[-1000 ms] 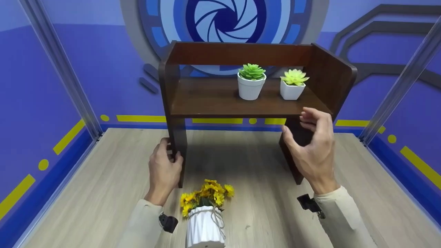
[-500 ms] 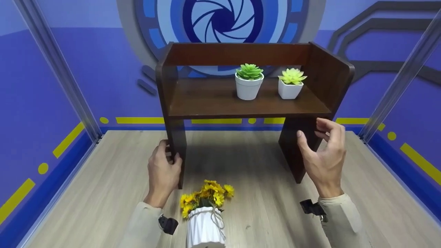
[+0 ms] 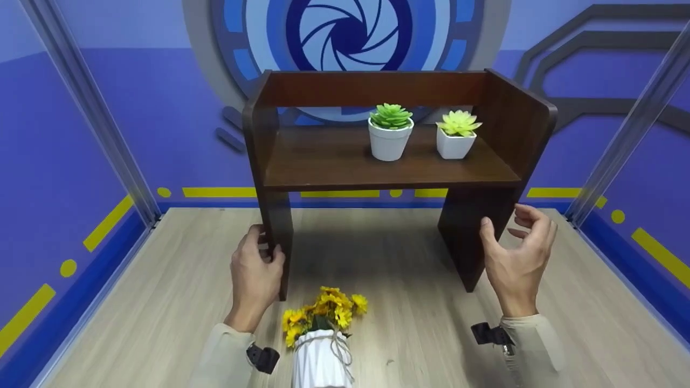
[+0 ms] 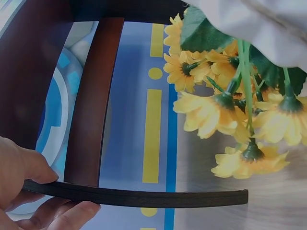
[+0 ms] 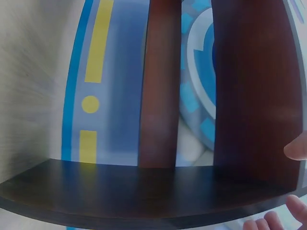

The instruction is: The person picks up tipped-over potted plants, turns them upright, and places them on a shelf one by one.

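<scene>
A dark brown wooden shelf [image 3: 388, 172] stands upright on the table. My left hand [image 3: 256, 272] grips the front edge of its left side panel, thumb on the inner face and fingers outside. The left wrist view also shows this hand [image 4: 33, 191] around the panel. At the right side panel [image 3: 480, 231], my right hand [image 3: 520, 261] is held with thumb and fingers spread to either side of the edge. In the right wrist view, thumb and fingertips [image 5: 269, 221] appear apart from the wood. A green succulent [image 3: 390, 134] and a yellow-green succulent [image 3: 457, 136] sit on the board.
A white ribbed pot [image 3: 322, 358] with yellow flowers [image 3: 329, 310] and a twine bow is in front of the shelf, nearer the left hand. Blue patterned walls [image 3: 135, 118] and metal corner posts [image 3: 620, 145] enclose the wooden table [image 3: 161, 302].
My right hand has moved down and to the right, from the shelf board's front edge to the right side panel. The left hand keeps its grip; both succulents stay put.
</scene>
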`<state>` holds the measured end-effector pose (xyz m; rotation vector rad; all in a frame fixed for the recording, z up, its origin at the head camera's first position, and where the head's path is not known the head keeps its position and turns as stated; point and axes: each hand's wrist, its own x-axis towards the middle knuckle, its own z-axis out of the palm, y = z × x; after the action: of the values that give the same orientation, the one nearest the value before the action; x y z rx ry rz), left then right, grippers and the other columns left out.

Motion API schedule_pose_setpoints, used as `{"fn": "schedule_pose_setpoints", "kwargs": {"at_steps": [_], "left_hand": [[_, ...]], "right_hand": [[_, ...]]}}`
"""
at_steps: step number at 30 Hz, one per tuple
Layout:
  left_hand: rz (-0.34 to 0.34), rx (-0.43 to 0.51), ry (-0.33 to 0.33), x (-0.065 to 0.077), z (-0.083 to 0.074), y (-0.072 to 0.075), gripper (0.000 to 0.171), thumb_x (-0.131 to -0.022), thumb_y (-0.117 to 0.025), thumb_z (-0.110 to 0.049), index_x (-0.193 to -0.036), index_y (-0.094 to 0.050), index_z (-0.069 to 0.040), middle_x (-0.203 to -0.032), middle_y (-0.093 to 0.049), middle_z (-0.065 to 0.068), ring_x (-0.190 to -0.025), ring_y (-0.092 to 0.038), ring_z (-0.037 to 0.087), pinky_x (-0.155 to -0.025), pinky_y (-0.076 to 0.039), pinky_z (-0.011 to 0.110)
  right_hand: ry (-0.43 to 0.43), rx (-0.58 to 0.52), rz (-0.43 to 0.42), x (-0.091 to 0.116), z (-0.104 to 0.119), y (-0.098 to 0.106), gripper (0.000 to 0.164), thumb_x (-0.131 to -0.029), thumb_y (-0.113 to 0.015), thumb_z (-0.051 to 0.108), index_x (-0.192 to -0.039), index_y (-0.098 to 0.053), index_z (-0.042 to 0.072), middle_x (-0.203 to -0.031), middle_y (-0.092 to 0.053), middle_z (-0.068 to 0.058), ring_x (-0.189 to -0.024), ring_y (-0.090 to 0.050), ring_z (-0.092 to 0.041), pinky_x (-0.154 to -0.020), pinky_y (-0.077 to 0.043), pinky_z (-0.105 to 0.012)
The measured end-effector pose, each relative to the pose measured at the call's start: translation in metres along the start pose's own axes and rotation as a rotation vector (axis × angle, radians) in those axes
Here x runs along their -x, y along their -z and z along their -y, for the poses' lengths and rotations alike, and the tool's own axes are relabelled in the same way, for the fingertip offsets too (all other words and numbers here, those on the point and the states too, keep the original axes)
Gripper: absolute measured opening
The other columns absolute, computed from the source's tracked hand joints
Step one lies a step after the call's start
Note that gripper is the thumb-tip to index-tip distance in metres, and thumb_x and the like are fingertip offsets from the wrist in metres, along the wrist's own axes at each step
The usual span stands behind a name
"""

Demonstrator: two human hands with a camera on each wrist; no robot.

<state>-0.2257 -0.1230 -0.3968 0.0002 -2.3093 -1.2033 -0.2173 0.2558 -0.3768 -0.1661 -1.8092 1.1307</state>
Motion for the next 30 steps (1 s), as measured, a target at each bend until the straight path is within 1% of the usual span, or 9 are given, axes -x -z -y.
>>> {"fn": "schedule_pose_setpoints", "kwargs": {"at_steps": [6, 12, 14, 18, 21, 23, 25, 28, 30], "left_hand": [[0.000, 0.007, -0.003, 0.002, -0.001, 0.001, 0.034, -0.093, -0.067, -0.006, -0.127, -0.060, -0.002, -0.113, -0.068, 0.020, -0.097, -0.072, 0.034, -0.080, -0.062, 0.048], [-0.005, 0.013, -0.010, 0.003, -0.001, 0.001, 0.033, -0.093, -0.066, -0.005, -0.126, -0.060, -0.002, -0.112, -0.068, 0.021, -0.096, -0.072, 0.035, -0.081, -0.062, 0.050], [-0.002, 0.016, -0.009, 0.003, -0.001, 0.000, 0.033, -0.093, -0.066, -0.005, -0.125, -0.061, -0.002, -0.112, -0.068, 0.021, -0.096, -0.072, 0.035, -0.081, -0.062, 0.050], [-0.002, 0.021, 0.003, 0.003, -0.001, -0.001, 0.031, -0.093, -0.066, -0.005, -0.123, -0.062, -0.002, -0.110, -0.069, 0.020, -0.094, -0.073, 0.034, -0.079, -0.062, 0.048], [0.000, 0.021, 0.016, 0.002, -0.001, -0.002, 0.031, -0.092, -0.066, -0.005, -0.123, -0.062, -0.003, -0.110, -0.069, 0.020, -0.094, -0.073, 0.033, -0.078, -0.062, 0.046], [-0.003, 0.023, 0.017, 0.001, -0.002, -0.002, 0.031, -0.092, -0.066, -0.005, -0.123, -0.062, -0.002, -0.110, -0.069, 0.020, -0.094, -0.073, 0.033, -0.078, -0.062, 0.046], [-0.006, 0.024, 0.022, 0.000, -0.003, -0.002, 0.031, -0.093, -0.066, -0.006, -0.124, -0.062, -0.003, -0.111, -0.069, 0.020, -0.095, -0.073, 0.034, -0.079, -0.062, 0.048], [-0.024, 0.016, 0.014, 0.000, -0.003, -0.002, 0.033, -0.092, -0.066, -0.005, -0.124, -0.062, -0.002, -0.111, -0.069, 0.020, -0.094, -0.073, 0.034, -0.080, -0.062, 0.049], [-0.029, 0.009, 0.012, 0.002, -0.003, -0.002, 0.034, -0.092, -0.067, -0.006, -0.125, -0.061, -0.002, -0.111, -0.069, 0.020, -0.094, -0.073, 0.033, -0.080, -0.062, 0.049]], "right_hand": [[-0.118, 0.019, 0.076, 0.003, -0.012, 0.002, 0.059, -0.087, -0.078, 0.019, -0.134, -0.048, 0.000, -0.125, -0.052, -0.004, -0.114, -0.053, -0.011, -0.094, -0.048, -0.022], [-0.278, 0.028, 0.186, 0.005, -0.023, 0.004, 0.064, -0.094, -0.070, 0.030, -0.148, -0.040, 0.014, -0.144, -0.057, -0.009, -0.125, -0.062, -0.026, -0.104, -0.053, -0.034], [-0.295, 0.040, 0.211, 0.006, -0.027, 0.005, 0.063, -0.096, -0.068, 0.032, -0.151, -0.040, 0.015, -0.146, -0.057, -0.011, -0.125, -0.064, -0.029, -0.102, -0.054, -0.029], [-0.274, 0.077, 0.242, 0.008, -0.038, 0.005, 0.058, -0.098, -0.065, 0.029, -0.151, -0.047, 0.013, -0.140, -0.063, -0.019, -0.118, -0.069, -0.032, -0.087, -0.049, -0.005], [-0.231, 0.122, 0.231, 0.008, -0.044, 0.004, 0.046, -0.098, -0.066, 0.026, -0.140, -0.059, 0.010, -0.125, -0.072, -0.021, -0.098, -0.073, -0.005, -0.078, -0.043, 0.001], [-0.203, 0.150, 0.218, 0.007, -0.047, 0.004, 0.038, -0.098, -0.066, 0.025, -0.133, -0.065, 0.009, -0.115, -0.075, -0.021, -0.084, -0.066, 0.013, -0.078, -0.043, -0.004], [-0.186, 0.169, 0.210, 0.005, -0.048, 0.003, 0.033, -0.098, -0.067, 0.027, -0.126, -0.069, 0.010, -0.108, -0.077, -0.019, -0.075, -0.052, 0.028, -0.082, -0.044, -0.012], [-0.170, 0.176, 0.216, 0.004, -0.049, 0.003, 0.030, -0.099, -0.067, 0.028, -0.124, -0.071, 0.012, -0.105, -0.078, -0.017, -0.076, -0.049, 0.031, -0.088, -0.045, -0.022], [-0.168, 0.179, 0.220, 0.004, -0.049, 0.004, 0.030, -0.099, -0.067, 0.028, -0.124, -0.072, 0.013, -0.104, -0.078, -0.016, -0.077, -0.048, 0.032, -0.090, -0.045, -0.023]]}}
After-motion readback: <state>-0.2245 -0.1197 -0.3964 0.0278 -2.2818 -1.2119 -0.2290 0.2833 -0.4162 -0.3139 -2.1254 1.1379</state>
